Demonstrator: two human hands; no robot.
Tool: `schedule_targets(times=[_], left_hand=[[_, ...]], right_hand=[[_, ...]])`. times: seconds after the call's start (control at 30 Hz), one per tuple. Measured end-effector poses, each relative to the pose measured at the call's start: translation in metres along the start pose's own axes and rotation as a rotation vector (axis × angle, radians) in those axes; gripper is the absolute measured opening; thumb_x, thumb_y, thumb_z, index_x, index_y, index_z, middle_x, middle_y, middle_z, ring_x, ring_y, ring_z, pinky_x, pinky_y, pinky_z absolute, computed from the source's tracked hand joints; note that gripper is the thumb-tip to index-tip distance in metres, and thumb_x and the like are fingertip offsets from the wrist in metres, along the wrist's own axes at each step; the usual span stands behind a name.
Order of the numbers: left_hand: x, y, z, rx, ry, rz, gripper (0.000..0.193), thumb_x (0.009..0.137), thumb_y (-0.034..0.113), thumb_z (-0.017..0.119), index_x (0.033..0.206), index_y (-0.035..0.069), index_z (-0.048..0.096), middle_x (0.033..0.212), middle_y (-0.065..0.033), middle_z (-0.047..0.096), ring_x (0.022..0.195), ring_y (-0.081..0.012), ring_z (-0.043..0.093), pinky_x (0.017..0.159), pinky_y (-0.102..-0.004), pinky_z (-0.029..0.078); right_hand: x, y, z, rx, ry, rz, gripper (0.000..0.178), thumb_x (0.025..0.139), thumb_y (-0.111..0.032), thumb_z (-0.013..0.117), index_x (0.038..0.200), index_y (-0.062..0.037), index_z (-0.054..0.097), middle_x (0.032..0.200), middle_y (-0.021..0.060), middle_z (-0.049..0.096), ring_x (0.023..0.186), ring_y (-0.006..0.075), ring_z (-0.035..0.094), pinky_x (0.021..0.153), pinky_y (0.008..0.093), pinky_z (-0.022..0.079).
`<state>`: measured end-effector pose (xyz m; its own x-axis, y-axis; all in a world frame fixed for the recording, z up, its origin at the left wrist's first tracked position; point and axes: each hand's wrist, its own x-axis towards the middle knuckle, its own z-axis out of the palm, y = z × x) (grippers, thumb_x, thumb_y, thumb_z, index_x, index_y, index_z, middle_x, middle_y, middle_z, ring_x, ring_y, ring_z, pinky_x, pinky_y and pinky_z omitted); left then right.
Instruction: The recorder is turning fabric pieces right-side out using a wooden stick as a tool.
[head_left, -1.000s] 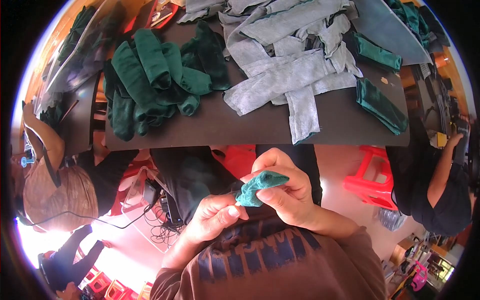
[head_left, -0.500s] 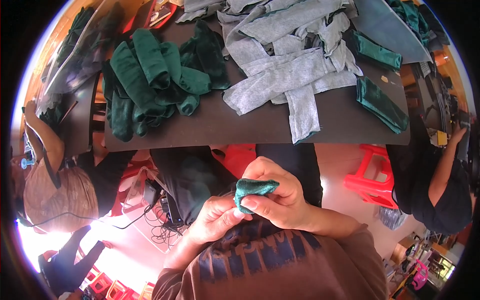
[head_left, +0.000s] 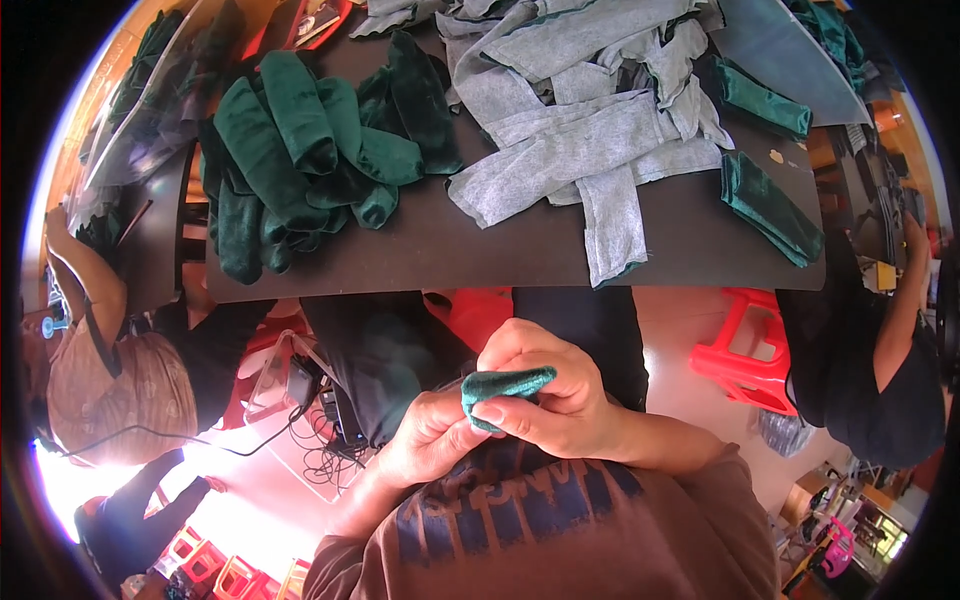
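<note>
A small bunched piece of dark green velvet fabric (head_left: 510, 382) is between my two hands, above my lap and in front of the table edge. My left hand (head_left: 432, 438) pinches its lower end, thumb pressed against it. Around the upper part curl the fingers of my right hand (head_left: 552, 388), with the thumb lying across the front. Much of the cloth is hidden inside my hands. On the table ahead lie a pile of green velvet tubes (head_left: 285, 150) at left and a heap of grey fabric strips (head_left: 590, 140) at right, some showing green at the ends.
Folded green velvet pieces (head_left: 770, 208) lie at the right side of the dark table (head_left: 400, 255). A red stool (head_left: 745, 355) stands at right. Cables (head_left: 330, 440) trail on the floor at left. One person (head_left: 120, 370) sits to the left, another (head_left: 870, 370) to the right.
The green velvet in my hands has been squeezed into a flatter, more sideways fold. Both hands stay nearly in place, still gripping it.
</note>
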<state>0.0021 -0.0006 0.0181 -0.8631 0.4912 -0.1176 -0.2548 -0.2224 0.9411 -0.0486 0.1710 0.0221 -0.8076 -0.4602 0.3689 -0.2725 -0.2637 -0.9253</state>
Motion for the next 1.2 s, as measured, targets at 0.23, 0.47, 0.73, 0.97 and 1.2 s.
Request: schedule_targets(times=[0.23,0.47,0.73,0.97,1.2], left_hand=[[0.006,0.008,-0.001,0.030,0.001,0.010,0.021,0.089,0.019,0.051,0.085,-0.001,0.060,0.076,-0.0064,0.057,0.073,-0.0157,0.052,0.066,-0.0274,0.040],[-0.002,0.009,-0.009,0.127,-0.017,-0.166,0.027,0.089,0.022,0.050,0.081,-0.001,0.060,0.074,-0.0067,0.057,0.070,-0.0140,0.053,0.063,-0.0258,0.041],[-0.002,0.004,-0.003,0.025,0.026,-0.072,0.025,0.090,0.019,0.049,0.083,-0.003,0.060,0.079,-0.0091,0.059,0.074,-0.0162,0.055,0.067,-0.0266,0.042],[-0.001,0.008,-0.007,0.065,-0.025,-0.136,0.026,0.089,0.020,0.051,0.082,-0.003,0.060,0.080,-0.0098,0.059,0.073,-0.0162,0.055,0.067,-0.0266,0.042],[0.001,0.008,0.001,0.015,-0.018,-0.086,0.025,0.089,0.020,0.051,0.084,-0.003,0.060,0.075,-0.0075,0.060,0.071,-0.0148,0.054,0.064,-0.0256,0.042]], right_hand=[[-0.001,0.001,-0.003,-0.027,0.036,-0.022,0.027,0.084,-0.017,0.055,0.102,0.0028,0.059,0.080,0.0090,0.053,0.066,0.0145,0.051,0.058,0.0244,0.041],[-0.007,0.001,-0.006,-0.060,0.057,0.051,0.038,0.090,-0.026,0.047,0.111,0.0041,0.053,0.085,0.0128,0.058,0.067,0.0186,0.057,0.060,0.0264,0.046],[-0.014,0.008,-0.001,-0.095,-0.046,-0.032,0.032,0.089,-0.013,0.046,0.117,0.0022,0.043,0.102,0.0245,0.059,0.087,0.0293,0.063,0.073,0.0330,0.051],[-0.002,-0.005,0.005,-0.009,0.100,-0.025,0.018,0.086,-0.010,0.052,0.100,0.0016,0.049,0.083,0.0157,0.054,0.067,0.0235,0.056,0.058,0.0303,0.043],[-0.012,0.003,0.013,0.055,0.161,-0.005,0.007,0.081,-0.006,0.058,0.081,0.0007,0.056,0.060,0.0091,0.047,0.048,0.0228,0.048,0.043,0.0316,0.035]])
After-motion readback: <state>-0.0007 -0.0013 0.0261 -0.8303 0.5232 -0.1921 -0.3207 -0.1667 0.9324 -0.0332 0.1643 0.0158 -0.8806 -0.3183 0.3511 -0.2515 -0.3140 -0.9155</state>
